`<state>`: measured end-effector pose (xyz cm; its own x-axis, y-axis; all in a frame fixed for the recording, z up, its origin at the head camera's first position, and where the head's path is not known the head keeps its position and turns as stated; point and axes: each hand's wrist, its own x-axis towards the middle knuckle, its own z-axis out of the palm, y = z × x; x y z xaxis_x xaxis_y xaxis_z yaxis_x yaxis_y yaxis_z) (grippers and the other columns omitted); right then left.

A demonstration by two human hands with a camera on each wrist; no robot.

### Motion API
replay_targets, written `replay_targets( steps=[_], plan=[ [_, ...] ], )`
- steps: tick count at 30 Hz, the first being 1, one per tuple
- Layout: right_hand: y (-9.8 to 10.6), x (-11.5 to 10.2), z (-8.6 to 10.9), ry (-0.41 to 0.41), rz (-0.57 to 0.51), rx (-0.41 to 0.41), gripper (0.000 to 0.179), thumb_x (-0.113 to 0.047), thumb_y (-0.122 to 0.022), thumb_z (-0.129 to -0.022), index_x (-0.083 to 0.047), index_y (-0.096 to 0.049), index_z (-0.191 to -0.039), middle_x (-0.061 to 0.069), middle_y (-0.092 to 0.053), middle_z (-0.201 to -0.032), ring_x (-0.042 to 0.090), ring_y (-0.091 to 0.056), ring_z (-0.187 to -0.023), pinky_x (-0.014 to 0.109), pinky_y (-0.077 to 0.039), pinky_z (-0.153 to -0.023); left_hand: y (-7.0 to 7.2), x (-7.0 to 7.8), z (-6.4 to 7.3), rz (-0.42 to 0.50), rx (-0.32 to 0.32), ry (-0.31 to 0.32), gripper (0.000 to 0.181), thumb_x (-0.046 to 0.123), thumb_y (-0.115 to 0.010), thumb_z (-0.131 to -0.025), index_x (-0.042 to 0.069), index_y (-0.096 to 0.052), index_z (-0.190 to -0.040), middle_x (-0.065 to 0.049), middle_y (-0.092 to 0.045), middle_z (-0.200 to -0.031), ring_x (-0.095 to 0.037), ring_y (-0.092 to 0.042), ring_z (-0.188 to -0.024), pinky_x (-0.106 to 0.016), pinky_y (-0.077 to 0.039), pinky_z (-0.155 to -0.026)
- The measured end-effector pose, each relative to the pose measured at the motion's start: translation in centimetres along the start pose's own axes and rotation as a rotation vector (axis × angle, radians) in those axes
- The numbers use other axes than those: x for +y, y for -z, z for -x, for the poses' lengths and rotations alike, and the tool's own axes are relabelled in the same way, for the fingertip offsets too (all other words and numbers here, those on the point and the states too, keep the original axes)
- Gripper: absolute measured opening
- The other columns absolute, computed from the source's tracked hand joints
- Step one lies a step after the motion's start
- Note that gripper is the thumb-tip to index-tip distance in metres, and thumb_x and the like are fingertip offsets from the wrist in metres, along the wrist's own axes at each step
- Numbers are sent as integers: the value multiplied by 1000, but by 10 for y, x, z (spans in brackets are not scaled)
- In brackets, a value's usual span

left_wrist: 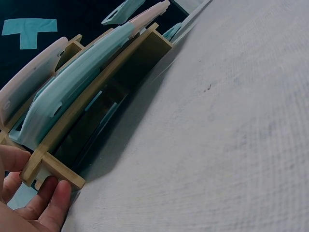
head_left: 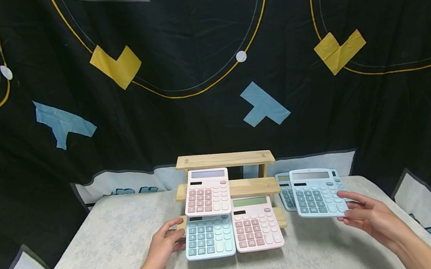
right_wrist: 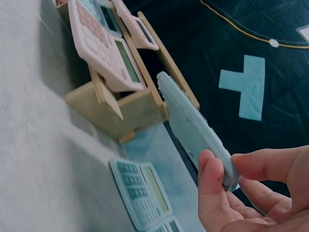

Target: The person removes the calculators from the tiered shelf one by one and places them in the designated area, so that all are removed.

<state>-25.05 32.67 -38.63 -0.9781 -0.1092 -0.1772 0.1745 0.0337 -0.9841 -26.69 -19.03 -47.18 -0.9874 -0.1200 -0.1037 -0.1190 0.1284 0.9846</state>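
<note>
My right hand (head_left: 372,217) pinches a light blue calculator (head_left: 315,194) by its right edge, thumb on the key side and fingers behind. It is held in the air to the right of a tiered wooden stand (head_left: 252,187). The left hand (head_left: 162,248) grips the stand's left end; in the left wrist view the thumb and fingertips are around its wooden corner (left_wrist: 63,171). A pink calculator (head_left: 207,193) leans on the stand's upper tier. Below it, a blue calculator (head_left: 209,238) and another pink calculator (head_left: 256,225) stand side by side.
Behind the held calculator, another blue calculator (head_left: 287,194) is partly hidden. The right wrist view shows a blue calculator (right_wrist: 140,193) lying beside the stand, with part of another at the bottom edge. A black patterned curtain (head_left: 196,123) hangs behind the pale table (head_left: 102,253).
</note>
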Motion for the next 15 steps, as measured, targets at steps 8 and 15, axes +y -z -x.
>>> replay_targets(
  steps=[8,15],
  plan=[
    [23,8,7,-26,25,30,65,-11,-67,-95,-15,-39,-154,-9,-62,-122,23,-67,-109,32,-56,-97,0,0,0,3,3,-4,44,21,-61,-98,8,-54,-140,-14,-65,-112,-19,-69,-97,-35,-60,-83],
    [45,16,11,-64,0,16,44,-12,-66,-97,-33,-57,-135,-12,-63,-116,23,-67,-107,30,-57,-94,1,0,0,8,-2,-3,44,20,-62,-98,9,-54,-140,-14,-65,-112,-19,-70,-97,-35,-60,-84]
  ],
)
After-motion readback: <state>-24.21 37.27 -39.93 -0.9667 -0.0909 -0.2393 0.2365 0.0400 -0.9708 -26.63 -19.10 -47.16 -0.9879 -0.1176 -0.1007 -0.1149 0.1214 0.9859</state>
